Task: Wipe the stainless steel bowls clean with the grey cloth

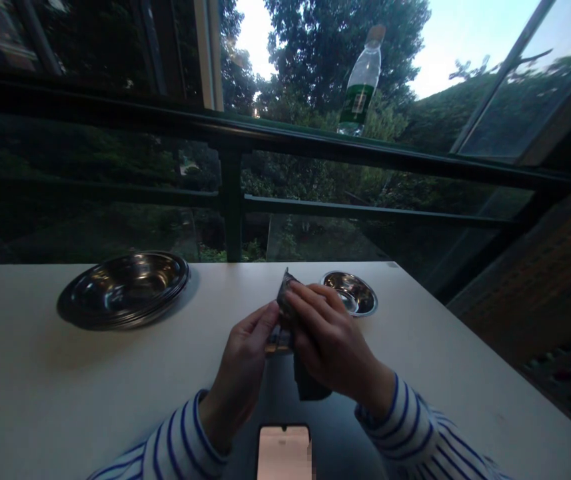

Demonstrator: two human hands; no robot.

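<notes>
Between my hands is a shiny metal bowl (278,339), held tilted above the white table; most of it is hidden, so its full shape cannot be made out. My left hand (245,353) pinches its near left edge between thumb and fingers. A dark cloth (311,385) hangs below my right hand (332,337), whose fingers are closed over the cloth and press against the metal. Just beyond the right hand, a small steel bowl (358,293) sits on the table, partly covered by the fingers.
A stack of wide steel bowls (125,290) stands on the left of the white table (205,287). A phone (284,453) with its screen lit is at the bottom centre. Behind the table runs a dark railing (285,137), with a green-labelled plastic bottle (360,93) on it by the window.
</notes>
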